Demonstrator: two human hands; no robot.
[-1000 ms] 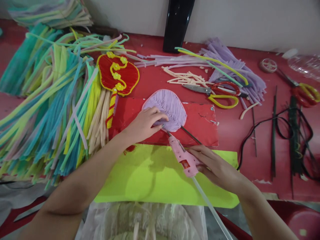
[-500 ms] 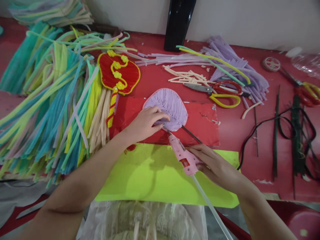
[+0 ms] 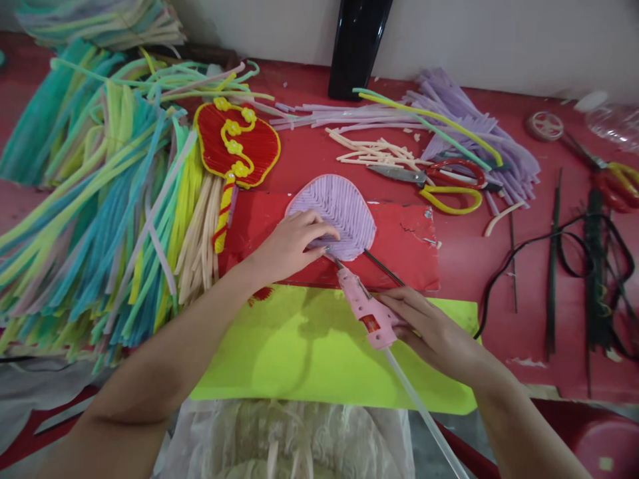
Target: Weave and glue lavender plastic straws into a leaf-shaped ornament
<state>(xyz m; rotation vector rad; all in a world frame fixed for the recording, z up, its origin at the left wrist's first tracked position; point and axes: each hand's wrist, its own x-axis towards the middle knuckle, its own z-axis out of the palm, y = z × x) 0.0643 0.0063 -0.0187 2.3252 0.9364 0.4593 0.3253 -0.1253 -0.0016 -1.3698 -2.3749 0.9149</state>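
A lilac woven fan shape (image 3: 339, 209) lies on a red card sheet (image 3: 404, 249) in the middle of the table. My left hand (image 3: 289, 245) rests on the fan's lower left edge, fingers curled and pressing it down. My right hand (image 3: 429, 329) is closed round a pink glue gun (image 3: 367, 309) with a clear glue stick (image 3: 424, 416) trailing from its back. The gun's nozzle touches the fan's bottom edge beside my left fingertips. A thin dark stick (image 3: 382, 267) pokes out from under the fan.
A finished red and yellow fan (image 3: 234, 150) lies left of the lilac one, beside a big heap of coloured strips (image 3: 94, 199). Scissors (image 3: 439, 183), lilac strips (image 3: 469, 136) and a black cable (image 3: 549, 246) lie to the right. A lime green sheet (image 3: 299, 346) lies near me.
Almost nothing has changed; both hands and the glue gun keep their places on the lilac fan, and the view has drifted slightly.
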